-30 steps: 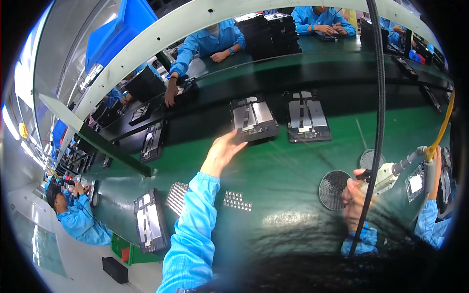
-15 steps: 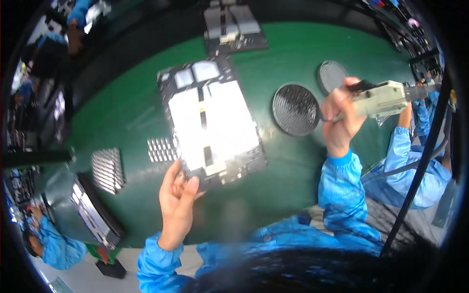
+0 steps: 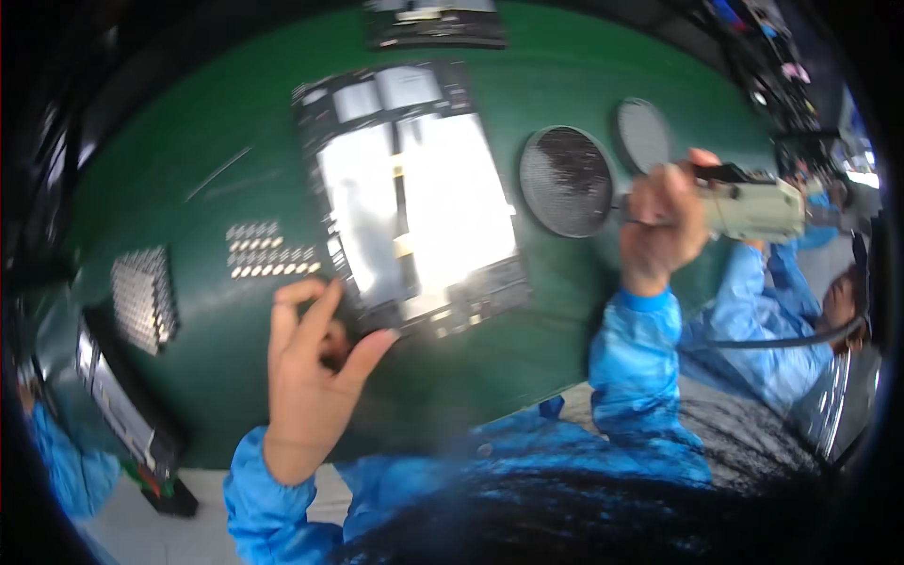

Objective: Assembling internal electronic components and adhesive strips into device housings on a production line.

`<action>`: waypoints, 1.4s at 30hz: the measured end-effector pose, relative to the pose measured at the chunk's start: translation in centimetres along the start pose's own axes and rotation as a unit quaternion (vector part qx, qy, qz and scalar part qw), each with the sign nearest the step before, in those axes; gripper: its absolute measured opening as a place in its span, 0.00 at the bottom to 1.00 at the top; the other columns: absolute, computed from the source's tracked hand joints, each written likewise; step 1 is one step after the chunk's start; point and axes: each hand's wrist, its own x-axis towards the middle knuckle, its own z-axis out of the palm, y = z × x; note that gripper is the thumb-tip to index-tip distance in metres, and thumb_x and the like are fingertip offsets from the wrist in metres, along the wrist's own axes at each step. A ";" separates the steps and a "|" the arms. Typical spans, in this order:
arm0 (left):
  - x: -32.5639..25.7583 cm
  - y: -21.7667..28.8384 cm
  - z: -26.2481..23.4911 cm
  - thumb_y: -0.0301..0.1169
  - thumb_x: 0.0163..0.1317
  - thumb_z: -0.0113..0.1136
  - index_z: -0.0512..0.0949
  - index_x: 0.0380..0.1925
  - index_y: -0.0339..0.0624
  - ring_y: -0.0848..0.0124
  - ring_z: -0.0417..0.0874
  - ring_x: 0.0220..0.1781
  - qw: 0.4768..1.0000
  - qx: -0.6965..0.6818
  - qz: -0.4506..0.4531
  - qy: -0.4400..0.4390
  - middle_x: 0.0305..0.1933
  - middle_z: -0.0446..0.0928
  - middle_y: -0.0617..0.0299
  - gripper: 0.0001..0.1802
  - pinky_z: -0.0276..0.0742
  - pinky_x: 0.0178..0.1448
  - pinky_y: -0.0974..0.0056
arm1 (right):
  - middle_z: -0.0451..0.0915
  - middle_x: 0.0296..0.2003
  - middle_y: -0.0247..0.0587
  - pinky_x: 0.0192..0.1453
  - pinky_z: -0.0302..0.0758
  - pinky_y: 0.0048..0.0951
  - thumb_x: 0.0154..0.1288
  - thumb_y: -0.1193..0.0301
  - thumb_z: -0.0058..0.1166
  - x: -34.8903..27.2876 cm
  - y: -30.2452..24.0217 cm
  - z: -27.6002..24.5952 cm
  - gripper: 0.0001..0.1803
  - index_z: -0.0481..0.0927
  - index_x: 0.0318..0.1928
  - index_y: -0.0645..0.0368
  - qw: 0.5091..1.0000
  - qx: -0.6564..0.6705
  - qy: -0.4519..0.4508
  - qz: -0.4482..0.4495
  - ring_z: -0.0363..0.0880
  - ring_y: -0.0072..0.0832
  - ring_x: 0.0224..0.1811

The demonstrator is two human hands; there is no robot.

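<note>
An opened tablet (image 3: 363, 217) with large silvery battery panels and a dark frame lies on the green table. At its lower left corner is my left hand (image 3: 315, 363): the forefinger reaches the side edge, the thumb tip the bottom edge, so the corner sits between them. My right hand (image 3: 659, 221) is wrapped round a pale electric screwdriver (image 3: 753, 209), held level, its slim front end pointing left. That end is beside a round dark dish (image 3: 565, 179) with a ribbed surface. Some blur covers the right fingers.
Behind the dark dish stands a grey round dish (image 3: 643, 137). Rows of small shiny pieces (image 3: 273, 252) and a bigger cluster (image 3: 143, 299) lie leftward, near another device (image 3: 122, 395). One more opened device (image 3: 435, 24) is at the far edge. A co-worker's blue sleeve (image 3: 753, 297) shows at right.
The whole view has shifted, so the table's things sit higher in it. The tablet has turned slightly. My left fingers have spread wider at its corner; my right hand still holds the screwdriver.
</note>
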 end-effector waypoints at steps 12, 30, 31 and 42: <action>7.4 -1.0 -5.7 0.24 0.45 0.70 0.79 0.49 0.38 0.56 0.71 0.55 0.926 0.340 0.161 0.023 0.54 0.71 0.55 0.26 0.64 0.63 0.56 | 0.67 0.19 0.37 0.14 0.60 0.23 0.57 0.83 0.52 0.6 0.1 -1.8 0.17 0.69 0.48 0.67 0.997 0.070 0.009 0.044 0.60 0.20 0.12; 7.8 -2.6 -6.9 0.24 0.35 0.75 0.76 0.45 0.36 0.58 0.74 0.53 0.953 0.262 0.150 0.018 0.50 0.72 0.53 0.31 0.66 0.62 0.62 | 0.61 0.19 0.31 0.14 0.54 0.22 0.61 0.79 0.50 0.4 1.5 -0.8 0.16 0.69 0.51 0.62 0.997 -0.019 -0.037 0.072 0.56 0.18 0.12; 7.8 -3.0 -7.1 0.24 0.35 0.76 0.76 0.45 0.36 0.58 0.74 0.53 0.957 0.244 0.158 0.009 0.50 0.72 0.54 0.31 0.66 0.62 0.62 | 0.61 0.19 0.30 0.15 0.55 0.22 0.61 0.79 0.50 0.3 1.4 -0.7 0.17 0.68 0.51 0.62 0.996 -0.030 -0.036 0.071 0.57 0.18 0.12; 8.1 -3.4 -7.1 0.32 0.50 0.71 0.80 0.41 0.43 0.63 0.76 0.46 0.965 0.206 0.164 0.020 0.41 0.79 0.62 0.17 0.63 0.56 0.62 | 0.63 0.21 0.32 0.17 0.56 0.22 0.61 0.78 0.50 0.2 1.2 -1.4 0.14 0.70 0.49 0.63 0.993 -0.040 -0.089 0.059 0.58 0.18 0.14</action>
